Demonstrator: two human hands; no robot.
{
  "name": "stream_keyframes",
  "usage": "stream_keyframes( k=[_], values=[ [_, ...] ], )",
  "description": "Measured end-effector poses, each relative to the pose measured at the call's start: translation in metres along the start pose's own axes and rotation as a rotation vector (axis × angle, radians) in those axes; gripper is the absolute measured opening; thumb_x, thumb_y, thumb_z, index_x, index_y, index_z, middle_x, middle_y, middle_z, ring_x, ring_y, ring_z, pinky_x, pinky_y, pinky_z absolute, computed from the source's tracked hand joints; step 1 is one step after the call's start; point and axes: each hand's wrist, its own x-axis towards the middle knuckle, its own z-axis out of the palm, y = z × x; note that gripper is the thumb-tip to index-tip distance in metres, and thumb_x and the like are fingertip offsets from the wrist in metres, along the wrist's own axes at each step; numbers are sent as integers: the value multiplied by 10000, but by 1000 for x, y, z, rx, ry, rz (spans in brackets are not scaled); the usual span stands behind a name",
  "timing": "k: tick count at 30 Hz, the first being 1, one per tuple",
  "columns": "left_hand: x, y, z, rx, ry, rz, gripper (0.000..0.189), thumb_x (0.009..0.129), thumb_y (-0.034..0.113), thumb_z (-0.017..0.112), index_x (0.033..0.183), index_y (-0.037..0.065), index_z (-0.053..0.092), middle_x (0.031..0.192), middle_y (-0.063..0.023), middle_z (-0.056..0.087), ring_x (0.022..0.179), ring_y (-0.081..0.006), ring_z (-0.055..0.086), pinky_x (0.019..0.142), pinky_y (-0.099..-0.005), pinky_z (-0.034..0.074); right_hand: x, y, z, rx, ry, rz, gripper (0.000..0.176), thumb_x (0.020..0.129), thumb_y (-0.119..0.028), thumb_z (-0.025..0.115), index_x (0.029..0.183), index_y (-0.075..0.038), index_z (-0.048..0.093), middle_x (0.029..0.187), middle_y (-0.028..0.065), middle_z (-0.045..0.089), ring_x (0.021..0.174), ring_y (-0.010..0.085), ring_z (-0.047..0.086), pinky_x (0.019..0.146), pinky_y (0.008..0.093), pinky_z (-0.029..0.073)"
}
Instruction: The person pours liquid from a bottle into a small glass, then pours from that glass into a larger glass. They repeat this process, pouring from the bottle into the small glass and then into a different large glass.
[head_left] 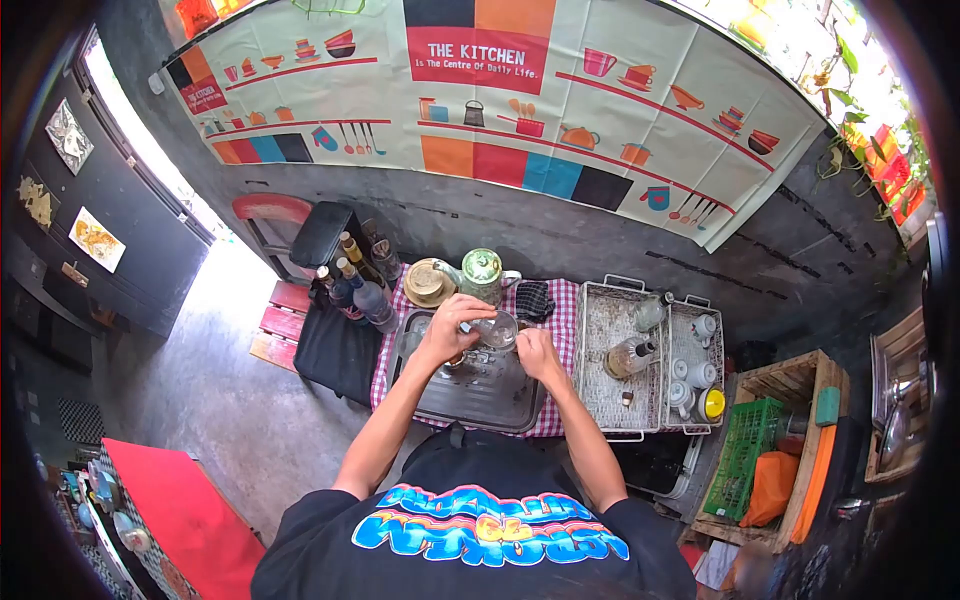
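Observation:
Over a dark metal tray (pixel 470 398), my left hand (pixel 450 328) curls its fingers over the top of a clear round glass vessel (pixel 498 332). My right hand (pixel 540 354) is closed like a fist at the vessel's right side, its thumb side close against the glass. Whether it grips a handle there is hidden. Below my left hand, small glass items on the tray are partly covered and hard to make out. Just behind the vessel stands a green patterned teapot (pixel 482 268). To its left sits a round tan dish (pixel 428 284), and to its right lies a dark checked cloth (pixel 535 300).
The tray rests on a checkered tablecloth (pixel 563 345). Several bottles (pixel 368 297) stand at the left. White wicker trays (pixel 600 400) on the right hold a corked bottle (pixel 628 358) and small white pots (pixel 702 374). A wooden crate (pixel 826 385) with a green basket (pixel 745 455) stands farther right.

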Motion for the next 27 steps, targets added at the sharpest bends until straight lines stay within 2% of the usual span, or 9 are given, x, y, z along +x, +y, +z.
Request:
stream_keyframes(
  k=[3, 6, 8, 12, 16, 20, 24, 27],
  values=[
    [-3, 3, -2, 0, 6, -4, 488, 589, -34, 731, 1060, 87, 763, 1130, -40, 732, 1093, -249, 643, 971, -379, 511, -1, 1, 2, -11, -25, 18, 338, 881, -177, 474, 660, 61, 569, 684, 294, 566, 636, 458, 585, 609, 502, 437],
    [-9, -1, -3, -52, 78, -39, 461, 595, -16, 740, 1049, 66, 752, 1116, -60, 735, 1075, -257, 657, 955, -377, 517, -2, 8, 7, -12, -44, 51, 336, 872, -167, 462, 661, 79, 548, 614, 246, 554, 570, 349, 583, 572, 436, 425],
    [-18, -2, -3, -84, 153, -86, 433, 617, 3, 750, 1048, 47, 738, 1104, -83, 737, 1051, -267, 669, 948, -375, 518, -4, 13, 12, 15, -44, 58, 341, 876, -170, 455, 653, 65, 560, 616, 227, 572, 578, 339, 588, 580, 429, 436],
    [-40, -8, -7, -146, 305, -278, 405, 653, 76, 807, 1048, 38, 724, 1085, -87, 743, 1009, -229, 701, 901, -341, 535, -2, 4, 21, 98, -72, 4, 355, 890, -184, 440, 659, 43, 587, 645, 202, 612, 608, 320, 604, 598, 416, 457],
    [-63, -20, -14, -239, 432, -418, 413, 684, 88, 835, 1070, 24, 705, 1080, -88, 737, 1004, -188, 701, 864, -317, 542, 6, 7, 41, 145, -147, -62, 373, 912, -187, 422, 699, 61, 601, 680, 190, 630, 615, 284, 613, 603, 404, 467],
    [-90, -44, -27, -247, 511, -488, 444, 681, 52, 834, 1099, 19, 689, 1114, -88, 724, 1023, -165, 690, 892, -313, 549, 21, 6, 65, 200, -259, 5, 406, 932, -196, 405, 746, 80, 637, 687, 157, 656, 603, 218, 629, 580, 348, 490],
    [-114, -62, -42, -328, 625, -518, 442, 694, 22, 817, 1107, -1, 662, 1109, -96, 709, 1042, -169, 679, 927, -311, 541, 42, -4, 95, 254, -307, 61, 422, 938, -199, 393, 763, 82, 654, 696, 152, 663, 591, 210, 638, 572, 333, 509],
    [-129, -65, -56, -352, 650, -589, 462, 698, -20, 832, 1110, -18, 622, 1172, -123, 672, 1078, -184, 653, 956, -323, 532, 62, 7, 126, 252, -354, 73, 418, 940, -203, 394, 779, 78, 658, 709, 147, 673, 606, 204, 643, 576, 331, 511]
  ],
)
